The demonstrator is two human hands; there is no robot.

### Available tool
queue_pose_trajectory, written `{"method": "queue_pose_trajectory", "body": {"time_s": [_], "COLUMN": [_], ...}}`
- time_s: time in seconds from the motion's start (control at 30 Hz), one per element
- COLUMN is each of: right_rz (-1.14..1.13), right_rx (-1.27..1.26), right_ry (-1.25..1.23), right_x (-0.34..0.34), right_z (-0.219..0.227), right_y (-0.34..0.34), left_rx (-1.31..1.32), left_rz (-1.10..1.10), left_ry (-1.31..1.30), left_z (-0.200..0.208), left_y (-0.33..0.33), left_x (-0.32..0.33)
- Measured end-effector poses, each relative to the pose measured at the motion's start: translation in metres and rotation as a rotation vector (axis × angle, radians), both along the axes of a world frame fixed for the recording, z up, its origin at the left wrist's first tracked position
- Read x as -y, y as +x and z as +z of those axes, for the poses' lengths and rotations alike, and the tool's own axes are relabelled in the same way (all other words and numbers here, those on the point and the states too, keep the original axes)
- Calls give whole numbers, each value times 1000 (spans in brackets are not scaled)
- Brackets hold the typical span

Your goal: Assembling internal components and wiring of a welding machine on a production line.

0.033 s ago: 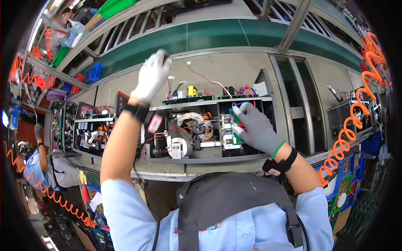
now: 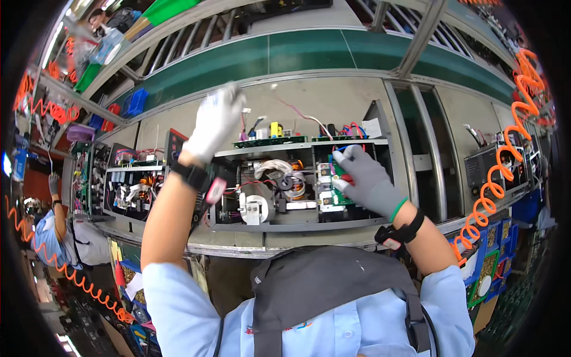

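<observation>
An open metal chassis (image 2: 291, 226) lies in front of me, with looped white cables (image 2: 275, 168), copper coils and a round white part (image 2: 256, 209) inside. In its right bay is an upright green circuit board (image 2: 340, 195). My right hand (image 2: 370, 181), in a grey glove, has its thumb and fingers curled at that board, and a bit of red shows under the palm. My left hand (image 2: 215, 122), white-gloved, is raised over the chassis's far left corner; its fingers are blurred, and whatever they may hold cannot be made out. A second board (image 2: 270, 143) runs along the chassis's back edge.
Another open chassis (image 2: 134, 189) stands at the left, and a further unit (image 2: 496, 166) at the right. Metal rollers (image 2: 431, 149) cross the bench. An orange coiled hose (image 2: 491, 193) hangs at the right near blue parts bins (image 2: 491, 238). A co-worker (image 2: 53, 229) is at far left.
My left hand has dropped slightly and blurs with motion. My right hand stays at the circuit board, with the whole view shifted a little.
</observation>
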State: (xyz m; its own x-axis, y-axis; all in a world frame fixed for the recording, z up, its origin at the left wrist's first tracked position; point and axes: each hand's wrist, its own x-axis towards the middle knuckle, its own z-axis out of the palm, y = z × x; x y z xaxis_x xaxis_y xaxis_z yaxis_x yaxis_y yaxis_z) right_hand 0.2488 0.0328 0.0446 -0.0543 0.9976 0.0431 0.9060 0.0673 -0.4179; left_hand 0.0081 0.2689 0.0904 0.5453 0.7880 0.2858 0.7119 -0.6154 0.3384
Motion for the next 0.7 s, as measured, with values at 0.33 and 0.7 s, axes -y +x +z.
{"method": "queue_pose_trajectory", "body": {"time_s": [0.33, 0.7], "right_rz": [398, 756], "right_rx": [19, -235], "right_ry": [-225, -267], "right_x": [-54, -52], "right_z": [45, 41], "right_y": [-79, -144], "left_rx": [-341, 70], "left_rz": [-160, -26], "left_ry": [-64, 32], "left_z": [-58, 38], "left_y": [-97, -158], "left_x": [122, 188]}}
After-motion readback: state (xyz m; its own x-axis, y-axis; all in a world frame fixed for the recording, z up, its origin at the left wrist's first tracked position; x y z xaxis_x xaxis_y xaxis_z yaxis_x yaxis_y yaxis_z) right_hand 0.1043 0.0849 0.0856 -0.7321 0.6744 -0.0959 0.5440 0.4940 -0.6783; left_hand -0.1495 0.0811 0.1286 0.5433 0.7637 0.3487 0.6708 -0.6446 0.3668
